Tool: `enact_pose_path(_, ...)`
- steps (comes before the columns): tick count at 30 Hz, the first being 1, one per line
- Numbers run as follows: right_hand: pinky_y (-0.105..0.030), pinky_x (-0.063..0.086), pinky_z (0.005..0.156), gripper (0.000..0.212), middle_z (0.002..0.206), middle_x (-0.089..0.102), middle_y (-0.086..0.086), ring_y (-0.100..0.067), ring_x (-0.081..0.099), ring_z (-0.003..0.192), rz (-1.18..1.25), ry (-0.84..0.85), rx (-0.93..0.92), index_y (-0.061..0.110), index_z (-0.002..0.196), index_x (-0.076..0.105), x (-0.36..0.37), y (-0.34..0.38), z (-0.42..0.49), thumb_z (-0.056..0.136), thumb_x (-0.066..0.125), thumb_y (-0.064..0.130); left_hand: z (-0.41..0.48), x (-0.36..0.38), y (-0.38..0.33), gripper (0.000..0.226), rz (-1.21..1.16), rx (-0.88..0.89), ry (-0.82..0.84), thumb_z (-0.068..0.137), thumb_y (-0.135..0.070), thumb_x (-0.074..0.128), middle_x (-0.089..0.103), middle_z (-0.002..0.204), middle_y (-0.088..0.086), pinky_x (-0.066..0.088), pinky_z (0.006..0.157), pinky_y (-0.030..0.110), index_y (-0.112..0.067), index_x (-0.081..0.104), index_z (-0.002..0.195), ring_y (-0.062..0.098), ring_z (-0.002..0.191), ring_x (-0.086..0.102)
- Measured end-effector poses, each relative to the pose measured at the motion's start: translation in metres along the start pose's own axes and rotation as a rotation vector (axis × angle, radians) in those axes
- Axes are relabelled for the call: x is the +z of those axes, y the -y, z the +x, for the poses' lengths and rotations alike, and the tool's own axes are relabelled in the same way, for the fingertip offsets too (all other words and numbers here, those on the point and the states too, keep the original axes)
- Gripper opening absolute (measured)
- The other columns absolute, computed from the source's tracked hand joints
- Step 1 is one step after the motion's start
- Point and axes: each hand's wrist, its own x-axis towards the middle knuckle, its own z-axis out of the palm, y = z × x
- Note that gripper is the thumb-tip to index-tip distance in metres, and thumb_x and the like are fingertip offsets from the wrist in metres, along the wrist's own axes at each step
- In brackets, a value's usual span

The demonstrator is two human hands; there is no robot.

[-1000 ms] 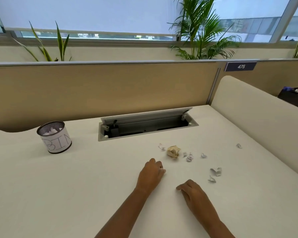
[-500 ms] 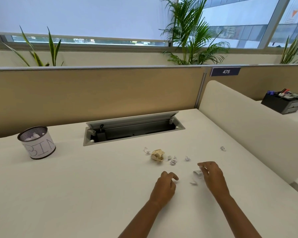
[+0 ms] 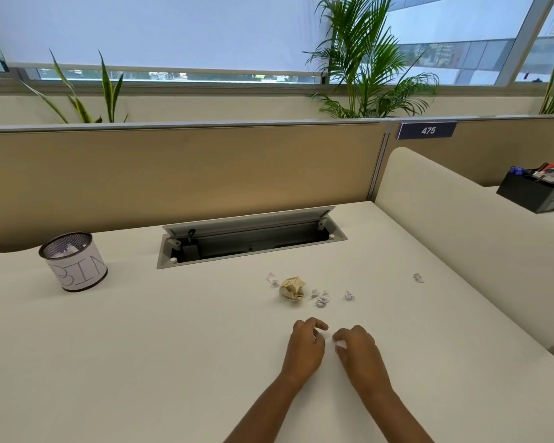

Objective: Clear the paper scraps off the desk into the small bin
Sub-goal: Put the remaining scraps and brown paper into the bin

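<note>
One small bin (image 3: 73,262): a dark mesh cylinder wrapped in white paper lettered "BIN", upright at the far left of the surface (image 3: 141,346), with white crumpled paper visible inside its rim.

One tan paper ball (image 3: 292,289): crumpled, larger than the rest, lying mid-surface in front of the cable tray (image 3: 251,239), whose lid is propped open.

Loose white paper scraps on the surface, six counted: one scrap (image 3: 272,279) just left of the tan ball; a cluster of three (image 3: 321,298) just right of it; one (image 3: 349,295) a little farther right; one lone scrap (image 3: 418,277) well apart, near the padded side divider (image 3: 461,225). All are small, torn and crumpled, white with grey shadowing.

Two hands, both bare, forearms entering from the bottom edge. Left hand (image 3: 307,346): knuckles up, fingers curled loosely, thumb and forefinger nearly meeting over a faint white fleck; whether the grip actually holds it cannot be told. Right hand (image 3: 358,350): just beside the left, fingers curled under, grip closed on a white scrap (image 3: 340,344) showing at the fingertips. Both hands sit nearer the person than the scrap cluster and well apart from the bin.

One black desk organiser (image 3: 536,193) on the neighbouring desk at far right.
</note>
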Motion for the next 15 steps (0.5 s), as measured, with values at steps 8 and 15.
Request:
enact_pose_path(8, -0.022, 0.052, 0.064, 0.016, 0.084, 0.072, -0.013, -0.023, 0.065, 0.074, 0.668, 0.105, 0.064, 0.019, 0.081, 0.072, -0.017, 0.052, 0.002, 0.076, 0.069, 0.004, -0.012, -0.033, -0.006, 0.029, -1.064, -0.494, 0.071, 0.097, -0.005, 0.037, 0.07, 0.068, 0.01, 0.054, 0.054, 0.023, -0.006, 0.062, 0.082, 0.019, 0.066, 0.064)
enact_pose_path(15, -0.015, 0.047, 0.073, 0.025, 0.105, 0.068, -0.008, -0.016, 0.063, 0.093, 0.368, 0.07, -0.167, 0.009, 0.101, 0.067, 0.002, 0.109, -0.002, 0.081, 0.054, 0.0, -0.02, -0.063, 0.01, 0.033, -1.55, -0.719, 0.008, 0.093, -0.027, 0.051, 0.065, 0.045, 0.009, 0.055, 0.048, 0.022, -0.007, 0.059, 0.068, 0.02, 0.052, 0.068)
